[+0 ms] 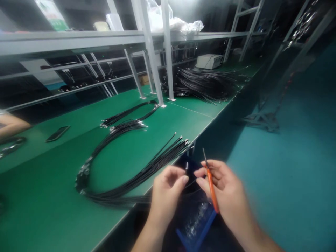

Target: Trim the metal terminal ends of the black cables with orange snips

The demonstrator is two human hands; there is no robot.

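My left hand (169, 189) is closed in a pinch on a black cable end with a small silver tip (187, 166). Beside it on the right, my right hand (223, 185) holds an orange-handled tool (212, 190), its thin dark shaft pointing up. The right thumb and forefinger are close to a thin dark cable between the hands. A curved bundle of black cables (149, 171) lies on the green table (52, 217), its silver-tipped ends near the table edge. Below my hands is a blue bin (195, 227) with small shiny pieces.
More black cables (131, 112) lie farther back, and a large cable pile (204, 84) sits by the grey shelf posts (169, 52). A phone (57, 133) lies at left near another person's arm (13, 124). A pale box (209, 61) stands behind the pile.
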